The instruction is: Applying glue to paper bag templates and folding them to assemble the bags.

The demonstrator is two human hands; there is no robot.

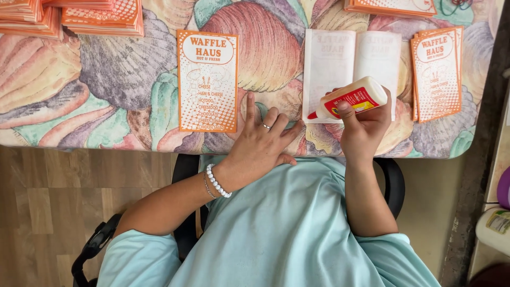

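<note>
My right hand point(364, 130) grips a white glue bottle point(350, 98) with a red label, tilted so its red tip touches the lower left corner of a white unfolded paper sheet point(332, 66) lying face down. My left hand point(263, 141) rests flat on the table edge, fingers spread, a ring on one finger and a white bead bracelet at the wrist. It lies just right of an orange-and-white printed paper bag point(207, 79).
The table wears a cloth with a large seashell pattern point(106, 79). Stacks of orange bags sit at the far left point(69, 16), top right point(390, 6) and right point(436, 72). I sit on a black chair point(183, 170) over wooden flooring.
</note>
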